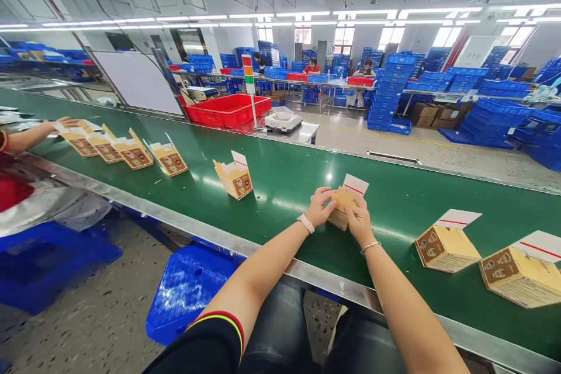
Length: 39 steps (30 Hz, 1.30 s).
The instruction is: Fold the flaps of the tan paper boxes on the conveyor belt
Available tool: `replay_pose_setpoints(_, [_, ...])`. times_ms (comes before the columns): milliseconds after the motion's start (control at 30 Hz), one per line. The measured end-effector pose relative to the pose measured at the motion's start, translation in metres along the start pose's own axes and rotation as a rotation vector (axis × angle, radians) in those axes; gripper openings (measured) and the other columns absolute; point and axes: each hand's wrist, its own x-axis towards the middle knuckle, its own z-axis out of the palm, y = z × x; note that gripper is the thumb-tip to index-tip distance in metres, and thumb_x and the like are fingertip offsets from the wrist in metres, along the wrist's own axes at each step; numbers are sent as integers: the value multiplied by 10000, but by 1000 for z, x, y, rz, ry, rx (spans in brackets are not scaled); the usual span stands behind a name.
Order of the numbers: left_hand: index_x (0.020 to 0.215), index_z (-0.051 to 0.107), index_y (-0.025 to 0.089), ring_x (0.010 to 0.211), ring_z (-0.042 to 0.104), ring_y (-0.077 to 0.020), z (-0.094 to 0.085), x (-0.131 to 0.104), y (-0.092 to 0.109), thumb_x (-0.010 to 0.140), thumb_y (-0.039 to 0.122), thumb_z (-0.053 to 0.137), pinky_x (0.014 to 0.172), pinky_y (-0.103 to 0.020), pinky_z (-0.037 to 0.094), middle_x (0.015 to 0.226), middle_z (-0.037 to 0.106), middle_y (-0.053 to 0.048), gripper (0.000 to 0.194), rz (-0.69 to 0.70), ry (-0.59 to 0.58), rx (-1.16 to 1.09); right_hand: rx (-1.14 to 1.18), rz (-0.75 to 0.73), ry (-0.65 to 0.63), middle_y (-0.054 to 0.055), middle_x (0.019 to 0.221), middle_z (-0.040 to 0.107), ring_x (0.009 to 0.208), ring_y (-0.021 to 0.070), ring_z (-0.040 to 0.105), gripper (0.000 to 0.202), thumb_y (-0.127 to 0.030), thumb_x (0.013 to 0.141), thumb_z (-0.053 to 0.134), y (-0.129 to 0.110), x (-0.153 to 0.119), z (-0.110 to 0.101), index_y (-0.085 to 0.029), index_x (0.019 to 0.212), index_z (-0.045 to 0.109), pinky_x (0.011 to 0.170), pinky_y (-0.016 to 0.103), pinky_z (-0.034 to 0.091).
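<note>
On the green belt (289,210) in front of me stands a small brown and tan carton (339,219) with a raised white flap bearing a red line. My left hand (321,208) is closed on its left side, and my right hand (359,219) grips its right side, with fingers at the tan top flaps. To the left is an open-topped carton (242,185) with its flaps up. Two cartons with folded-down tan tops and white flaps raised, one nearer (447,248) and one farther right (521,274), rest on the right.
Several open cartons (172,162) line the belt's left part, where another person's hand (65,123) touches one. A blue stool (188,292) stands below the belt's near metal edge. Beyond the belt are a red bin (228,111), a scale (283,121) and stacked blue crates (391,90).
</note>
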Motion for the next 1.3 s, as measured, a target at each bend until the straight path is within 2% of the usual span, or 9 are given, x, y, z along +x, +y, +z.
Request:
replay_pose_setpoints(167, [972,682,232,1213,479,-245,9,-6,12,912,330,443,1015,-467,362,1210,660,-59,265,114,-40,101,261,289,159,147,1206,617,1124,320,564,497,-663,736,606,2,2,-9,-182,736,730,944,453,461])
replay_pose_setpoints(267, [1114,644,230,1264,446,-255,15,-11,18,908,313,443,991,-464,352,1278,618,-75,300,156,-133,153,390,389,84,141,1182,634,1132,327,561,554,-704,695,617,2,2,-25,-179,825,734,940,451,469])
replay_pose_setpoints(400, [908,691,202,1288,428,-276,28,-11,32,886,263,470,999,-481,322,1141,685,-84,229,175,-202,134,354,446,33,123,1075,667,1070,306,586,543,-698,669,628,-6,-2,-42,-181,809,714,955,443,462])
replay_pose_setpoints(533, [699,627,186,1136,549,-235,47,-2,53,827,230,555,999,-402,376,946,698,-74,153,-112,-37,-106,211,573,263,111,1113,611,1053,266,577,339,-510,644,694,-18,0,-42,-190,626,582,949,378,467])
replay_pose_setpoints(633, [819,567,172,966,602,-179,55,11,63,775,192,610,882,-308,456,960,646,-66,65,-534,67,-323,239,825,361,72,1007,598,902,211,621,250,-296,634,693,-22,7,-40,-213,750,488,786,335,539])
replay_pose_setpoints(700, [912,531,161,844,609,-158,57,21,64,745,179,646,789,-282,477,903,626,-55,203,-719,6,-398,260,913,351,41,917,593,783,188,631,309,-193,626,668,-22,13,-44,-228,826,434,680,316,553])
replay_pose_setpoints(933, [736,514,163,632,536,-130,71,40,65,592,76,725,685,-277,465,644,557,23,270,-767,-185,-403,209,1042,263,23,746,580,655,188,611,345,-31,584,603,-21,26,-63,-215,820,431,532,279,509])
replay_pose_setpoints(1133, [772,581,173,621,486,-94,53,27,94,716,145,621,621,-207,412,665,541,28,74,-646,-42,-436,73,958,375,102,1032,554,1021,248,569,300,-205,675,628,-34,16,-82,-209,890,418,884,395,486])
replay_pose_setpoints(1300, [640,552,168,482,335,-66,-9,-5,93,702,147,537,496,-196,300,541,430,62,67,-504,115,-533,-223,332,584,139,1251,398,1274,275,349,380,-311,684,595,-59,-9,-86,-203,998,408,1073,491,284])
